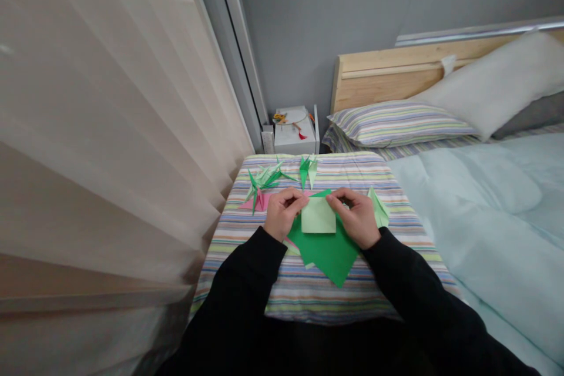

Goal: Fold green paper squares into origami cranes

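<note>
A small light green sheet of origami paper (318,217) is held up by its two top corners. My left hand (284,211) pinches the left corner, and my right hand (355,215) pinches the right one. Beneath it lies a larger dark green sheet (337,261), one corner pointing toward me. Bits of pink and pale paper peek out from under that sheet on its left. Folded green paper cranes (267,176) sit in a cluster beyond my left hand, with a pink folded piece (261,200) among them. Past my right hand rests a light green folded piece (379,208).
Two more green folded pieces (308,170) lie near the far edge of the striped cloth (247,247). Behind stands a white bedside cabinet (291,144) with small items on top. A curtain (132,100) hangs at left; a bed with pale blue bedding (484,188) is at right.
</note>
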`<state>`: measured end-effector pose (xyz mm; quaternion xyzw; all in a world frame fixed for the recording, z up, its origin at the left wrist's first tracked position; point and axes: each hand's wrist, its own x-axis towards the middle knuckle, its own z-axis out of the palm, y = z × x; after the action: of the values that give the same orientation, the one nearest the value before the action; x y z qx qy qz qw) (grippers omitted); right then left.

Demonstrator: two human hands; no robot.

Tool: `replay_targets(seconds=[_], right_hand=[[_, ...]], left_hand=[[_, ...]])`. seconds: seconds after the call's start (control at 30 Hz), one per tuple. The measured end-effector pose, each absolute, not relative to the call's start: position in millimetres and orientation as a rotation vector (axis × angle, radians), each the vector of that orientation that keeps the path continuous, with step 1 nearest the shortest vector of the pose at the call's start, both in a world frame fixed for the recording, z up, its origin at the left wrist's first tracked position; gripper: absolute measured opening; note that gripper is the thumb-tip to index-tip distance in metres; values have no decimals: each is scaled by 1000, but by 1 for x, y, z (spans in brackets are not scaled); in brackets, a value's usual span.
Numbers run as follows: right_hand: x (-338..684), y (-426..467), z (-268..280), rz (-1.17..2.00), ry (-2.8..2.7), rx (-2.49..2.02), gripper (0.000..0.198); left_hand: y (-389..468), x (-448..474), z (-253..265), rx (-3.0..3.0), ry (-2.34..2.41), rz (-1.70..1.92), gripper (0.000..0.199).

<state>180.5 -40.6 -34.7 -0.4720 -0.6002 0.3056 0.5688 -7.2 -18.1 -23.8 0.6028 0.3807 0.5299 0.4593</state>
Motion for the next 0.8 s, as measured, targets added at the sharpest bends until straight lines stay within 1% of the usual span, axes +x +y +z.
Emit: replay_targets(seconds=[0.13, 0.23, 0.33, 0.37, 0.47, 0.5, 0.53, 0.6, 0.67, 0.8], right_hand=[[182, -37, -37, 717, -1284, -1131, 26], [185, -34, -38, 726, -1117, -1118, 32], [186, -33, -39, 799, -1044, -1051, 34], [185, -33, -40, 840, -1052, -1017, 37], [182, -34, -41, 942, -1129, -943, 62], [180, -35, -41, 978, -1172, -937, 62], [179, -36, -41, 1019, -1221, -940, 57], [178, -37, -41, 1083, -1301, -960, 40], [179, -38, -41, 1068, -1322, -994, 29], [179, -38, -41, 996, -1344, -1011, 28]], left_hand=[[-17, -7, -26, 1376, 948, 1287, 30], [-16, -6, -27, 1257, 974, 1298, 30], [-14, -5, -29, 1183, 978, 1294, 32], [-14, -5, -30, 1159, 964, 1283, 34], [-14, -3, -31, 1073, 890, 1214, 39], [-14, -3, -31, 1051, 865, 1186, 41], [-15, -3, -31, 1040, 846, 1161, 42], [-16, -2, -31, 1060, 827, 1112, 43], [-17, -2, -31, 1110, 819, 1036, 45], [-19, 0, -31, 1201, 835, 898, 49]])
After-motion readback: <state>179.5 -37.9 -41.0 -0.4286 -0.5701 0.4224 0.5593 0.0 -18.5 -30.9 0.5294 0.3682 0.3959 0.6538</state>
